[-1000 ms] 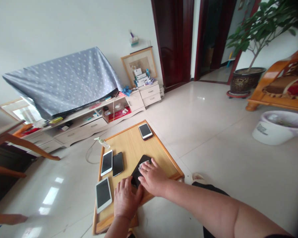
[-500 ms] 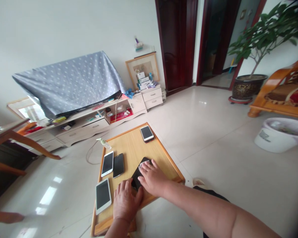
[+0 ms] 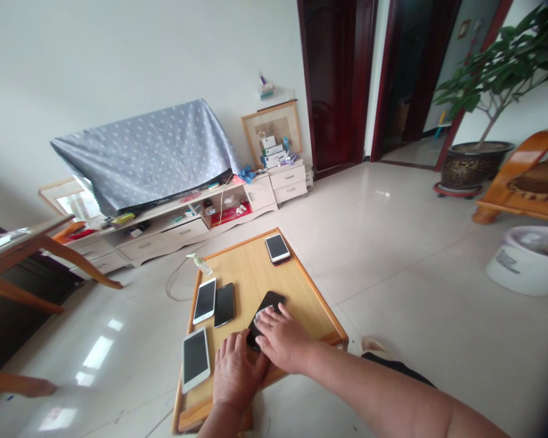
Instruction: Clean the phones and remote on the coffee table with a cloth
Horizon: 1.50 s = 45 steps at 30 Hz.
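A black smartphone lies slanted near the front of a small wooden table. My left hand grips its near end, thumb on one side and fingers on the other. Across the screen, my right hand presses a folded white tissue under its fingertips. Left of these lie a dark phone, a white phone and a larger white tablet. Another white phone rests on top of a dark one at the far corner. The smartphone's lower part is hidden by my hands.
A pump bottle stands at the table's far left edge. Beyond are a low white cabinet and a cloth-covered object. A white bin and a potted plant stand to the right, a wooden table leg to the left.
My right hand has slid the tissue down the screen toward me, uncovering more of the smartphone's far end. My left hand keeps its grip. The whole view has shifted slightly.
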Available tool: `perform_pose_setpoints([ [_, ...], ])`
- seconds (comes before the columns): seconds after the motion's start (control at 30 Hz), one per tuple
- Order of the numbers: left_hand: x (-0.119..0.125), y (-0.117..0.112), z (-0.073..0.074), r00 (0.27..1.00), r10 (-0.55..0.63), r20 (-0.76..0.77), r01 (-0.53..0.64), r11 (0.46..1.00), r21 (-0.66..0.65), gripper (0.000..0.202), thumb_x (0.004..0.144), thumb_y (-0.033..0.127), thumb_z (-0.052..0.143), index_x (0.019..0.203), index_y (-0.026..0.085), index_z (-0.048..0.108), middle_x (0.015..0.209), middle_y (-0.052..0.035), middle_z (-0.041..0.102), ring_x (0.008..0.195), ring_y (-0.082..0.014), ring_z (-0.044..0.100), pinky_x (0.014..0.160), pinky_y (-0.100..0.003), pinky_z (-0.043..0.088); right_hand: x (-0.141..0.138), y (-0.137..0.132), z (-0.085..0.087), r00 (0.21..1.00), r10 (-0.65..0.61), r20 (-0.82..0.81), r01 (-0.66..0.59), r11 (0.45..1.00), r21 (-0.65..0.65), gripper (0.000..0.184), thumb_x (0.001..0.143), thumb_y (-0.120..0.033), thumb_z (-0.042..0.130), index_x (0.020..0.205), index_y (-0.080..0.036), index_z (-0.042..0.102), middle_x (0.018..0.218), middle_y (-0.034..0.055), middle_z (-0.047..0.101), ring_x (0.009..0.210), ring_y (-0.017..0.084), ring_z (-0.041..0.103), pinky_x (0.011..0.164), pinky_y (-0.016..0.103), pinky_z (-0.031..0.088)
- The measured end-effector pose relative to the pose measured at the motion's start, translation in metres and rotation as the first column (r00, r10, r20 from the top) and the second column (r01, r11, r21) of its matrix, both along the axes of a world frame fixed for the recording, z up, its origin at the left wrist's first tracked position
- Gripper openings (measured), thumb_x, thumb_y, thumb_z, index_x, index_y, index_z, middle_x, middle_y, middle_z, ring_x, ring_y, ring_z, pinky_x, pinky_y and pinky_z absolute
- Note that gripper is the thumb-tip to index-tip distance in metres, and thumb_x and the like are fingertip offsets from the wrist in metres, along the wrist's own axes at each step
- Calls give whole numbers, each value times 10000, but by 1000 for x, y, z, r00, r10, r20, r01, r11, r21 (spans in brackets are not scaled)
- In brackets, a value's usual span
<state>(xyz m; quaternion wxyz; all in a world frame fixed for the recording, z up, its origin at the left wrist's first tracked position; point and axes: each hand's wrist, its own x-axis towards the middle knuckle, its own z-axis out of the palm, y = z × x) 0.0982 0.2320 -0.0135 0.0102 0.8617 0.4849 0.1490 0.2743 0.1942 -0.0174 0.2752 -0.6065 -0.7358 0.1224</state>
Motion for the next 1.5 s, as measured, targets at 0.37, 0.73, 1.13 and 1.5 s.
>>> perform_pose_setpoints([
  [0.37, -1, 0, 0, 1000, -15, 19, 14, 999, 34, 465, 857, 531, 623, 1189, 209, 581, 1092, -86, 645, 1057, -290, 593, 938, -424, 461, 10, 9, 2, 989, -150, -10, 150, 988, -27, 511, 1072, -412, 316, 1455, -151, 531, 1533, 138, 496, 1478, 284, 361, 1245, 535, 131],
  [0.73, -1, 1, -1, 1000, -1, -21, 2, 999, 35, 481, 868, 580, 599, 1186, 220, 578, 1091, -77, 640, 1055, -287, 599, 935, -424, 457, 15, 7, 8, 990, -143, 0, 143, 989, -47, 476, 1069, -389, 335, 1448, -189, 541, 1529, 116, 506, 1463, 269, 386, 1244, 548, 118],
  [1.13, -7, 5, -5, 999, -10, -44, 10, 1000, 4, 411, 864, 420, 600, 1223, 223, 572, 1165, -89, 635, 1103, -287, 577, 957, -412, 445, -5, -8, 11, 998, 39, 39, -38, 998, -40, 484, 1076, -447, 319, 1423, -206, 555, 1522, 87, 520, 1456, 255, 400, 1261, 534, 77],
  [1.5, -12, 5, -5, 1000, 13, -17, -13, 999, -36, 402, 858, 406, 613, 1216, 229, 573, 1165, -85, 632, 1107, -279, 574, 987, -413, 435, -15, -5, 2, 999, 28, 39, -27, 999, -46, 499, 1075, -449, 333, 1463, -201, 524, 1542, 101, 492, 1471, 264, 376, 1257, 521, 97],
])
